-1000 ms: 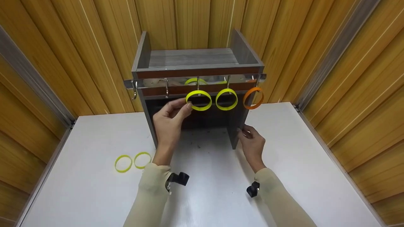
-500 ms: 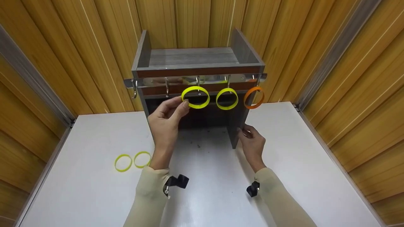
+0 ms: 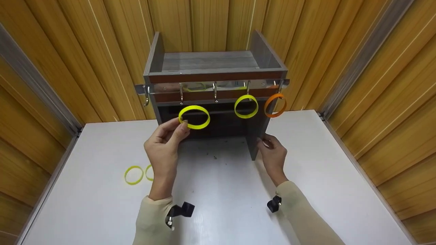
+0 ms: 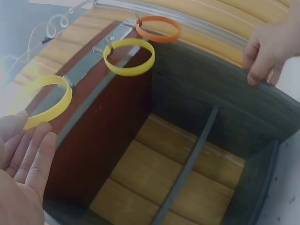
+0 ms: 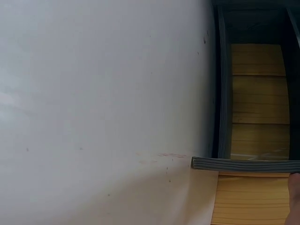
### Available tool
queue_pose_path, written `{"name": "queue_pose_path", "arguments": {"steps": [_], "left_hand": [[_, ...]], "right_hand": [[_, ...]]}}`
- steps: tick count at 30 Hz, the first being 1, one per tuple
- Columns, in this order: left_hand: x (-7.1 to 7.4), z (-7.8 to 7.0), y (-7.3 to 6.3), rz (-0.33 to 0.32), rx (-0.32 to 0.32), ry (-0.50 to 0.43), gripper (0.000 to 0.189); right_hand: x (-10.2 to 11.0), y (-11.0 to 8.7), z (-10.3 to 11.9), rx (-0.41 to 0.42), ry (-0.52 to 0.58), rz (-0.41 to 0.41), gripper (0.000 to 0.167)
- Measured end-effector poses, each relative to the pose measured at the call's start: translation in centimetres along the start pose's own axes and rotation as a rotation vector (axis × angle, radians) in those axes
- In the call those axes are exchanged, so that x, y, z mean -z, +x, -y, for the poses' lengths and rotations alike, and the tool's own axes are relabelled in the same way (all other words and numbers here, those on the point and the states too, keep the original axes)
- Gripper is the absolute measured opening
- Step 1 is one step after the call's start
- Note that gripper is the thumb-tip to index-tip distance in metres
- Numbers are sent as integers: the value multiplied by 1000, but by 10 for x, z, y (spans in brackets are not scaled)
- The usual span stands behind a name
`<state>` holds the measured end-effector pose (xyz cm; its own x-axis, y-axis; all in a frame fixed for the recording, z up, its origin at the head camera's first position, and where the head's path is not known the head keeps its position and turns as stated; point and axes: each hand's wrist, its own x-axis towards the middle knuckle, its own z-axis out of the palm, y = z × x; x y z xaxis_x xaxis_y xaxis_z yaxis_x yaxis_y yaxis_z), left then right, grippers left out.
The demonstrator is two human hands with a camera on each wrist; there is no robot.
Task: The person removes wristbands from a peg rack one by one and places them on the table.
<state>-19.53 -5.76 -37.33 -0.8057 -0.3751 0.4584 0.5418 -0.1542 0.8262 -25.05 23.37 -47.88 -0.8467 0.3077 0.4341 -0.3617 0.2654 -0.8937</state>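
Observation:
My left hand (image 3: 161, 153) pinches a yellow silicone wristband (image 3: 199, 127) between thumb and fingers, in front of the shelf's dark opening and below the hook rail (image 3: 231, 85). In the left wrist view, the same wristband (image 4: 65, 103) is held at the fingertips, apart from the hooks. Another yellow wristband (image 3: 246, 116) hangs from a hook further right. Beside it an orange wristband (image 3: 273, 115) hangs at the rail's right end. My right hand (image 3: 273, 156) holds the grey side panel (image 3: 253, 146) of the shelf near its lower front edge; only a fingertip (image 5: 294, 197) shows in the right wrist view.
On the white table (image 3: 102, 211) to the left lie a yellow wristband (image 3: 134, 183) and a second yellow wristband (image 3: 146, 173), partly hidden by my left arm. Metal hooks without bands include the middle hook (image 3: 215, 92). Wood-patterned walls (image 3: 102, 61) surround the table.
My left hand has drawn the yellow wristband away from the middle hook, leftward and down. My right hand has stayed on the side panel; the hanging bands keep their places.

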Motion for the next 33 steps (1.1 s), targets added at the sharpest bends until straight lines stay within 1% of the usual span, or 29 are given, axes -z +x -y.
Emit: {"name": "queue_pose_path", "arguments": {"steps": [3,5,9,12,15,20,24,30,33], "left_hand": [[9,3,-3,-24,24,11,24],[15,5,-5,-38,35,23,24],[25,10,-10,-70,57,47,23],[32,13,-13,-89,78,64,23],[39,17,-16,-105,86,89,25],[52,23,-21,-134,96,109,29],[61,27,-27,-162,125,144,28],[80,32,-35,-194,161,231,29],[91,35,-38,-214,187,244,29]], "right_hand": [[2,0,2,28,-30,8,18],[3,0,3,30,-42,20,18],[4,2,3,14,-29,54,18],[4,3,3,-21,-10,64,20],[3,5,3,-43,-8,55,20],[2,7,3,-18,-31,31,17],[2,7,2,-13,-37,27,17],[3,4,5,-10,-58,26,18],[2,4,-3,-9,-61,11,17]]}}
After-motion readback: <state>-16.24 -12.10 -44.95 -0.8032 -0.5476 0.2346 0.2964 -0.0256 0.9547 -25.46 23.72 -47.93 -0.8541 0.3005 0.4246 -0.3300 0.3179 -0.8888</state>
